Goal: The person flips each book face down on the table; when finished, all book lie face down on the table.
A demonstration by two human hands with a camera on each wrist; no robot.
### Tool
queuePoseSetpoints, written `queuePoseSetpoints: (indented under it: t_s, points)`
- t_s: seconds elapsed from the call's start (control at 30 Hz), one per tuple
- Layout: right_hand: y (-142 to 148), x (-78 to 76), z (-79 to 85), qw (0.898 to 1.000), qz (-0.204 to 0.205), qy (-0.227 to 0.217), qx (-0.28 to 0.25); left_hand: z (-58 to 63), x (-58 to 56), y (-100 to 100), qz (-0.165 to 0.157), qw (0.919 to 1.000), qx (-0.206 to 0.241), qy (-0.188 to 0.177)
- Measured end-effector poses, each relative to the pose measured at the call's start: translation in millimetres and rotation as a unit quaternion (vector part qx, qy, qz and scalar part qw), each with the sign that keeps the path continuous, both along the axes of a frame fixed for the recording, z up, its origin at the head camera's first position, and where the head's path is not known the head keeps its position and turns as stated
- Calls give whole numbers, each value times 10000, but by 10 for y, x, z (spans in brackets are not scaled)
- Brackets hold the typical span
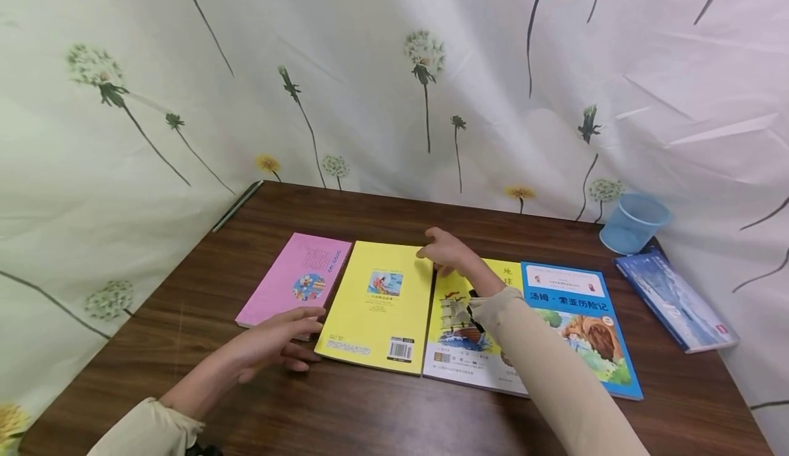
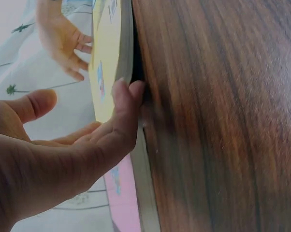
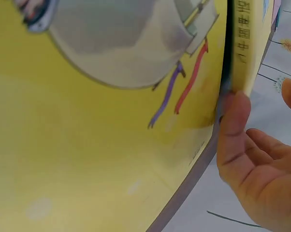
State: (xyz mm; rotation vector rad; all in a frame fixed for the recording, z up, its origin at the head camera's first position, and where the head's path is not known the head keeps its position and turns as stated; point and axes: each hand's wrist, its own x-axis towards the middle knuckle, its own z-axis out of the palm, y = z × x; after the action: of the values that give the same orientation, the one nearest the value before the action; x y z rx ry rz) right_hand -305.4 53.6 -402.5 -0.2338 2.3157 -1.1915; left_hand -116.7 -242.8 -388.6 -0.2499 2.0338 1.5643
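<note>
A yellow book (image 1: 376,333) lies back cover up on the table, with a small picture and a barcode on it. My left hand (image 1: 271,343) is at its lower left corner, fingers loosely bent; in the left wrist view the fingertips (image 2: 122,92) are right at the book's edge and the thumb stands apart. My right hand (image 1: 453,254) is at the upper right corner. In the right wrist view one finger reaches the book's spine (image 3: 241,53), thumb apart. Beneath the right wrist lies another yellow book (image 1: 456,333) with a ship on its cover.
A pink book (image 1: 277,292) lies to the left, behind the left hand. A blue-topped book (image 1: 594,288) overlaps the ship book, partly hidden by the right sleeve. Farther right are a blue-and-white book (image 1: 678,305) and a blue cup (image 1: 635,223). Flowered cloth (image 1: 370,100) hangs behind the table.
</note>
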Motion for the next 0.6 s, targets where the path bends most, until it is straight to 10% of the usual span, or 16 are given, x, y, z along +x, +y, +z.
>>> queuePoseSetpoints:
  t_s: [0.6]
  points:
    - [129,17,-30,9999,24,-89,-46,68,105,12,-105,9957,894,-217]
